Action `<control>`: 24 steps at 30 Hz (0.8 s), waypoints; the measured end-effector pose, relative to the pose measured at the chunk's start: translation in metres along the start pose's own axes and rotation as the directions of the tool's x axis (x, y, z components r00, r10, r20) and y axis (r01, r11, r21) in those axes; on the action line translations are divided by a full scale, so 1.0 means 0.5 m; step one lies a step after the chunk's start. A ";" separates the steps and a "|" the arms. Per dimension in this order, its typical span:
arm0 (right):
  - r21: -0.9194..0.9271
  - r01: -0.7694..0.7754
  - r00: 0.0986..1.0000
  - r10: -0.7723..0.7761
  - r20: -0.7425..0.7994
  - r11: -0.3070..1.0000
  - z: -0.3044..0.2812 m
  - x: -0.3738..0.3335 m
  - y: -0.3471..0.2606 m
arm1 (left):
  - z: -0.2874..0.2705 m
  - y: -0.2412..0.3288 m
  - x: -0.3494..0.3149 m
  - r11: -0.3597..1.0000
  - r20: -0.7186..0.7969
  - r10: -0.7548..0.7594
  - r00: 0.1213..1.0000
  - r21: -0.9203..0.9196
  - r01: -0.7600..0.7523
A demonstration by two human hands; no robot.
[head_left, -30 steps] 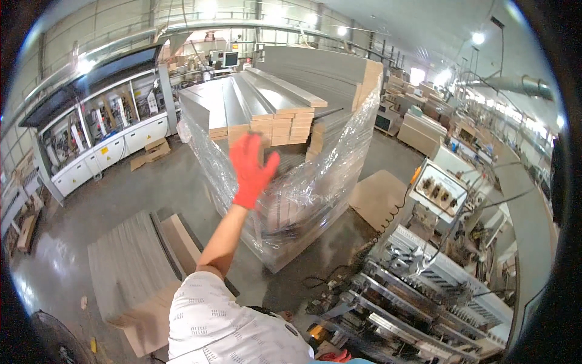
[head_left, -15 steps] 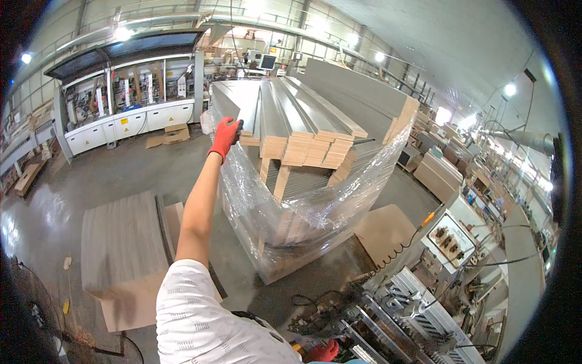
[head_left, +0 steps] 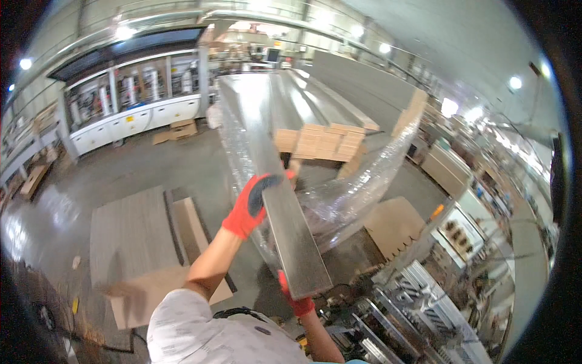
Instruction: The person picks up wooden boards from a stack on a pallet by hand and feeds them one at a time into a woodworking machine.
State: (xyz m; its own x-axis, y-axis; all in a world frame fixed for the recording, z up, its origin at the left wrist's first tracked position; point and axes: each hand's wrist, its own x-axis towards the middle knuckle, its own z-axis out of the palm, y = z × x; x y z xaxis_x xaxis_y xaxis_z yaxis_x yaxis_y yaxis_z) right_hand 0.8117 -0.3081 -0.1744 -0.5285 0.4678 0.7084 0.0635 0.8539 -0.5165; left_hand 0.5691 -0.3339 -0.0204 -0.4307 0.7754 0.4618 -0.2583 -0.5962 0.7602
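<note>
A long grey board [head_left: 297,242] slopes down toward me from the pile, its near end close to my body. My left hand [head_left: 250,209], in a red glove with a dark palm, is closed around the board partway along, with fingertips showing at its far edge. Under the near end, my right hand [head_left: 296,298], also in a red glove, supports the board; most of its fingers are hidden beneath it. Beyond lies a pile of similar boards [head_left: 321,141] with pale cut ends, inside a stack loosely wrapped in clear plastic film [head_left: 345,203].
A low stack of grey panels [head_left: 133,227] stands on the floor at left. Machine rails and metal parts [head_left: 394,324] are close by at lower right. A white machine with open bays [head_left: 139,121] stands at the far left, flattened cardboard [head_left: 176,130] beside it.
My left hand came from the pile's left side back toward me and now grips a board. The board slid out over the wrap, and my right hand rose to its near end.
</note>
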 end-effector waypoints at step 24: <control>0.723 -0.001 -0.373 0.671 -0.641 0.691 -0.564 -0.550 0.261 | 0.005 -0.402 0.019 0.972 -0.309 -0.218 0.926 0.013 0.233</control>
State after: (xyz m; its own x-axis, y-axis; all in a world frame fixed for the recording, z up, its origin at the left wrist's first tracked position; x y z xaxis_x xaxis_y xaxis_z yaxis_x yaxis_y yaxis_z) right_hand 1.2039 -0.2607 -0.3009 0.7824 0.5447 -0.3019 -0.5679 0.4248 -0.7050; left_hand 0.6191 -0.2065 -0.1677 -0.6092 0.7838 0.1207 -0.3408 -0.3961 0.8526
